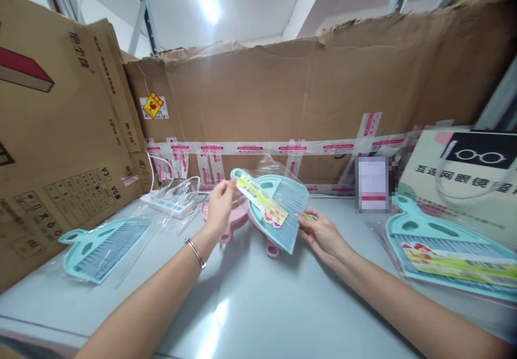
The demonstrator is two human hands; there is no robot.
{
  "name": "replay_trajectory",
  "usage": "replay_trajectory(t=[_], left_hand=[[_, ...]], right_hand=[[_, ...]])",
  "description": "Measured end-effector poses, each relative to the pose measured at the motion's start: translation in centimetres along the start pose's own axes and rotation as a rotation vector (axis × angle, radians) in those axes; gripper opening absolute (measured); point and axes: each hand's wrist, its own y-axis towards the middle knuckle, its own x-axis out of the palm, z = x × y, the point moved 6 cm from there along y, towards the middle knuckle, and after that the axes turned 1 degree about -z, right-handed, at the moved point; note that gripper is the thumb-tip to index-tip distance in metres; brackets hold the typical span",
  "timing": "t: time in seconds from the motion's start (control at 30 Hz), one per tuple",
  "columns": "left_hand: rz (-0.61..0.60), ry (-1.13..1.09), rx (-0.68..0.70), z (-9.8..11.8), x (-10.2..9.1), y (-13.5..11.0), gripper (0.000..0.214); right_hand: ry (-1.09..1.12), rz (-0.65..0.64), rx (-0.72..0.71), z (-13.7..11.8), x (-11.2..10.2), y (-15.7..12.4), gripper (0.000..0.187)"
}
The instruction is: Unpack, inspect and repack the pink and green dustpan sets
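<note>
Between my hands, tilted above the table, is a turquoise dustpan and brush set (278,197) in a clear bag, with a green and yellow label (262,200) across it. My left hand (222,202) is closed on the bag near the handle end. My right hand (321,235) pinches the bristle-side edge at the lower right. Pink dustpans (237,214) show partly behind and below the held set, their handle loops poking out; the rest of them is hidden.
Another bagged turquoise set (107,248) lies at left, and labelled sets (448,240) lie at right. Behind stand a power strip (169,204) with cables, a tall cardboard wall (258,95), a carton (60,149) and a printed bag (476,181).
</note>
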Motion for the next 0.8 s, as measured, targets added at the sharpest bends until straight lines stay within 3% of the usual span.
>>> replay_trajectory(t=[0.1, 0.17, 0.23, 0.3, 0.37, 0.43, 0.53, 0.57, 0.63, 0.67, 0.7, 0.73, 0.8], left_hand=[[0.34, 0.181, 0.157, 2.2, -6.9, 3.3, 0.032], [0.547, 0.405, 0.278, 4.0, -12.6, 4.7, 0.029], [0.71, 0.708, 0.302, 5.1, -17.9, 5.0, 0.03], [0.78, 0.897, 0.22, 5.2, -21.8, 4.5, 0.028], [0.799, 0.934, 0.194, 5.0, -23.5, 3.5, 0.019], [0.788, 0.949, 0.28, 5.5, -22.3, 2.7, 0.028], [0.615, 0.901, 0.536, 6.9, -15.6, 2.2, 0.042], [0.445, 0.816, 0.505, 6.7, -12.8, 2.6, 0.042], [-0.046, 0.558, 0.258, 4.8, -6.4, 2.8, 0.043], [-0.309, 0.384, 0.135, 3.8, -3.1, 1.9, 0.049], [-0.48, 0.207, 0.065, 3.4, -0.6, 0.8, 0.055], [-0.584, 0.055, 0.043, 3.3, 1.2, -0.4, 0.057], [-0.644, -0.14, 0.082, 3.8, 2.9, -2.1, 0.05]], right_hand=[[-0.1, 0.121, -0.136, -2.3, -1.4, 0.4, 0.05], [-0.277, 0.179, -0.387, -5.5, -2.2, 0.3, 0.047], [-0.555, 0.228, -0.668, -8.8, -2.5, -0.3, 0.036], [-0.799, 0.305, -0.826, -10.9, -3.1, -0.8, 0.024], [-0.862, 0.399, -0.849, -12.2, -4.1, -0.6, 0.02], [-0.685, 0.474, -0.791, -13.0, -5.5, -0.1, 0.024], [-0.227, 0.466, -0.602, -13.0, -6.8, 1.0, 0.03], [-0.13, 0.435, -0.541, -12.8, -6.6, 1.2, 0.03], [-0.068, 0.329, -0.434, -12.1, -5.4, 1.2, 0.028], [-0.073, 0.25, -0.374, -11.5, -4.5, 1.1, 0.028], [-0.074, 0.16, -0.299, -10.6, -3.5, 0.9, 0.03], [-0.078, 0.065, -0.218, -9.5, -2.4, 0.7, 0.034], [-0.119, -0.105, -0.068, -7.3, -0.3, -0.2, 0.041]])
